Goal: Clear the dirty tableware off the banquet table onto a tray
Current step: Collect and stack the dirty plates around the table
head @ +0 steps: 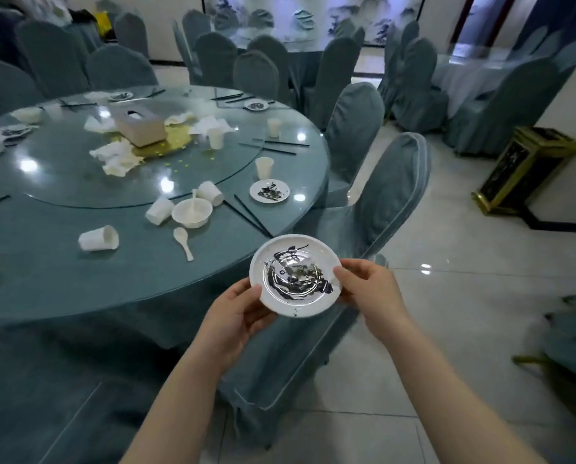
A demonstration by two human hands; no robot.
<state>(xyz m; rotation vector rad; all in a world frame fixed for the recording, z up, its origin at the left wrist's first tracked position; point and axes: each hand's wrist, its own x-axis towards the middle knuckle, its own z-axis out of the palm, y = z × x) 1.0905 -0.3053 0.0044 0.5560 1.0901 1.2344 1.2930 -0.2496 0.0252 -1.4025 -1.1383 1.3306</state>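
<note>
1. Far left on the round banquet table (45,272): tipped paper cup (98,238), white spoon (182,241) and white bowl (192,213), all set back from the near edge.
2. Left hand (236,316): pinching the left rim of the dirty plate (296,274).
3. Plate held level just off the table edge, above a covered chair (373,229).
4. Right hand (370,289): gripping the plate's right rim.
5. Further right: open tiled floor (463,296), with a black-and-gold bin (520,169) by the wall.

Both bare forearms are extended forward. The left hand (236,313) and the right hand (368,289) are curled inward, thumbs laid on top, a small round white plate with dark smears (295,274) being pinched between them at opposite rim edges.
</note>
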